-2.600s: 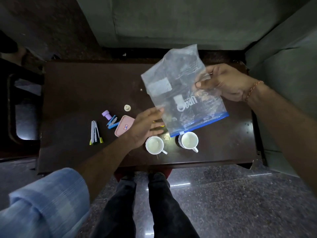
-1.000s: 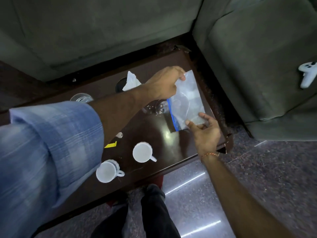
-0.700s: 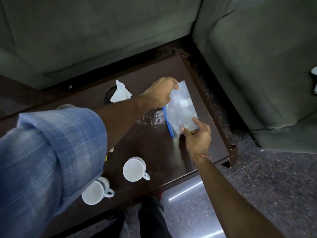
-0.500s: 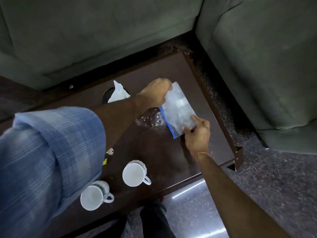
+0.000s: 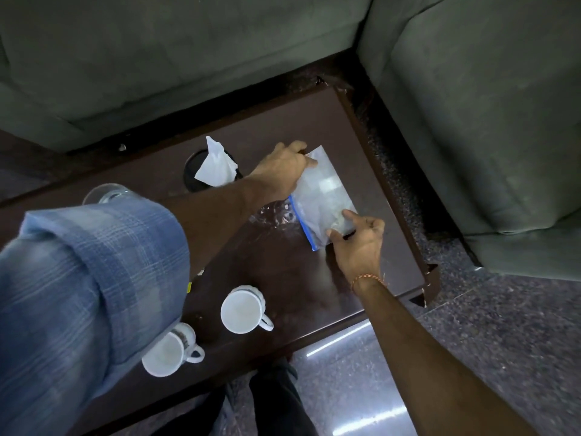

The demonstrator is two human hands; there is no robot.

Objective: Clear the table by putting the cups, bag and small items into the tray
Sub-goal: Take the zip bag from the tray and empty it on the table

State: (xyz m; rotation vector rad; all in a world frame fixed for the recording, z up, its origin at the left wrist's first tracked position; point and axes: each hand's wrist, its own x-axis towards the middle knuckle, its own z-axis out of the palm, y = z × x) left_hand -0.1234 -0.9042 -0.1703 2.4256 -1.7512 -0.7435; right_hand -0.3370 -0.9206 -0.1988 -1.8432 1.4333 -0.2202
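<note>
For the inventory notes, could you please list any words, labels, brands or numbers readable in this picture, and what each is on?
No text can be read in this picture.
Plastic bag: pale patches show on it, but any print is too blurred to read.
Two white cups: no marking visible.
Small yellow item beside the sleeve: too small to tell.
</note>
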